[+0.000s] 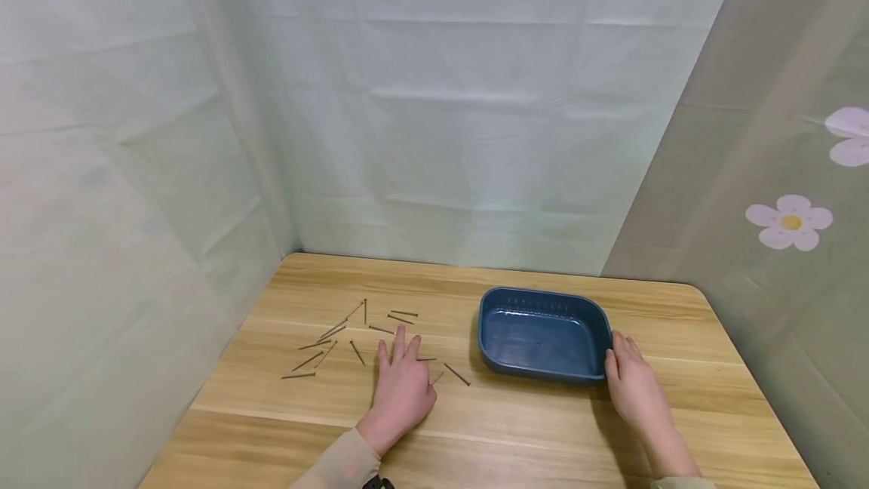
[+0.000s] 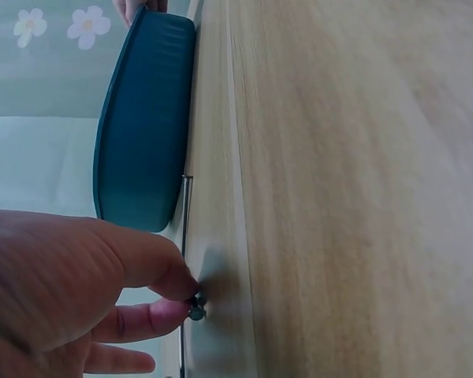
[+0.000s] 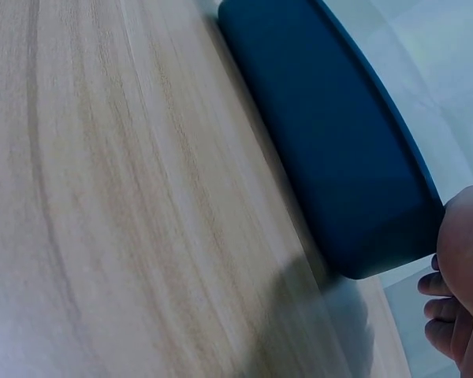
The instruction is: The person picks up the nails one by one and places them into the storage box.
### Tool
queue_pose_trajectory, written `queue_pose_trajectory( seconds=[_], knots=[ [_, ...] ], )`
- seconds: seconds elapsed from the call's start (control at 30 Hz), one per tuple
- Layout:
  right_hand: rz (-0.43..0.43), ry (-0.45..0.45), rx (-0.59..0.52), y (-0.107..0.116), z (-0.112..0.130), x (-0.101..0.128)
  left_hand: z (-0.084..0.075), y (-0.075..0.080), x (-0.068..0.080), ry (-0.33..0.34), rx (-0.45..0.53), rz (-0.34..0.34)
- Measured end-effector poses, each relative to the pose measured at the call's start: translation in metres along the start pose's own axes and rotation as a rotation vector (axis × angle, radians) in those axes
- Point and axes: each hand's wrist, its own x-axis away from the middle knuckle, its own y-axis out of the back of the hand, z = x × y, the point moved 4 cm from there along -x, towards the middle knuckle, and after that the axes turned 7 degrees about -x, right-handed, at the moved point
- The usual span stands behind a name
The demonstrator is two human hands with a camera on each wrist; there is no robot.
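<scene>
Low over the wooden table, my left hand [image 1: 402, 391] pinches nails between thumb and forefinger. Their small round heads [image 2: 197, 307] poke out at the fingertips in the left wrist view, while the shafts are mostly hidden by the hand. Just beyond lies a loose nail [image 1: 457, 374], pointing toward a blue plastic basket [image 1: 543, 377]. My right hand [image 1: 634, 383] rests along the basket's right end, its fingers extended against the outer wall. In the right wrist view, the thumb side of that hand meets the basket's corner. The basket stands upright and its inside shows no nails.
Several nails [image 1: 357, 353] lie scattered at various angles on the left half of the wooden table [image 1: 516, 436]. Pale curtains [image 1: 441, 134] enclose the table at the back and sides, with printed flowers [image 1: 790, 222] on the right.
</scene>
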Motion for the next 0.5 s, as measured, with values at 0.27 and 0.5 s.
queue_pose_trajectory(
  seconds=[0.27,0.5],
  knots=[
    [0.003,-0.002,-0.007,-0.0012,-0.0011,-0.0021,0.0033,-0.0012,-0.0001,-0.008,0.043,0.006],
    [-0.006,-0.001,-0.006,-0.0017,-0.002,-0.0009,0.0031,0.0007,0.0003,-0.021,0.044,0.014]
  ],
)
